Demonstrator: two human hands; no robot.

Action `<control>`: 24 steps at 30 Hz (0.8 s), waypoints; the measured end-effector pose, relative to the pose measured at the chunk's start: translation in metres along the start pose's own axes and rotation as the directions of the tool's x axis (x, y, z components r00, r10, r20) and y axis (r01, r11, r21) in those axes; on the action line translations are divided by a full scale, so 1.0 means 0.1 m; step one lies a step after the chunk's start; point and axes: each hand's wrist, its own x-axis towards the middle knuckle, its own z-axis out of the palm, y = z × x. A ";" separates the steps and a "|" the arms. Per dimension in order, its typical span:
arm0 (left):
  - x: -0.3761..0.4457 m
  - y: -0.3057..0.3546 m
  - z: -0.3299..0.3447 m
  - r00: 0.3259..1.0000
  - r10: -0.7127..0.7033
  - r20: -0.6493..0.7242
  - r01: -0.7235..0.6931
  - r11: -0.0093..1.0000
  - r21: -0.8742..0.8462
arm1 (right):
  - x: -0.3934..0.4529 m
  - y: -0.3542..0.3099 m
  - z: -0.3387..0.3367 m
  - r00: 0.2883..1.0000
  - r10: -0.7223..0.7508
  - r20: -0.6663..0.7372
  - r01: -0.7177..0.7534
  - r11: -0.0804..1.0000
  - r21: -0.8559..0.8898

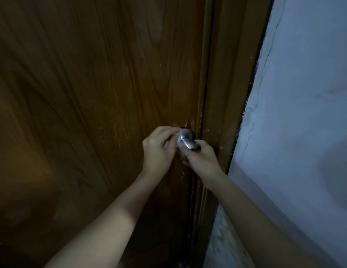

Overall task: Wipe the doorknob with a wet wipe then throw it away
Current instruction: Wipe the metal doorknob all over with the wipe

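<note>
Head view, dim light, some blur. A brown wooden door (pixel 91 93) with strong grain fills the left and centre; it sits closed against the door frame (pixel 227 84), which runs as a darker strip down the right of centre. Right of the frame is a pale plastered wall (pixel 304 93) with a few cracks along its edge. The round metal doorknob (pixel 187 141) sits at the door's right edge, just beside the frame, about mid-height in the picture. Both bare forearms reach up from the bottom edge toward it. Left hand (pixel 157 149): at the knob's left side, fingers curled inward and drawn together, tips touching the knob's upper left near the door face. A small pale patch shows between these fingers and the knob, likely the wet wipe (pixel 177 137), but it is too blurred and too hidden to confirm its shape or how much of it is held; the grip looks like a pinch pressed on the knob. Right hand (pixel 202 157): at the knob's lower right, fingers wrapped under and around the knob, thumb lying on its front face, closed on it. Scuffs and chipped paint mark the door edge around and below the knob.
</note>
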 end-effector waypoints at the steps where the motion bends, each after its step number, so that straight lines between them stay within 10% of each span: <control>1: 0.03 -0.01 0.02 0.990 0.092 0.110 -0.098 0.994 0.055 | 0.00 0.01 0.00 0.999 -0.032 0.006 0.032 0.999 -0.017; 7: 0.12 -0.25 -0.10 0.707 0.355 0.611 -0.569 0.799 0.194 | 0.01 0.08 0.00 0.993 -0.119 0.010 0.120 0.992 -0.043; 10: 0.19 -0.25 -0.17 0.583 0.265 0.768 -0.733 0.579 0.357 | 0.02 0.08 -0.01 0.990 -0.138 0.022 0.138 0.990 -0.036; 24: 0.26 -0.16 -0.17 0.570 0.160 0.806 -0.728 0.554 0.404 | 0.05 0.11 0.03 0.994 -0.110 -0.012 0.110 0.994 0.021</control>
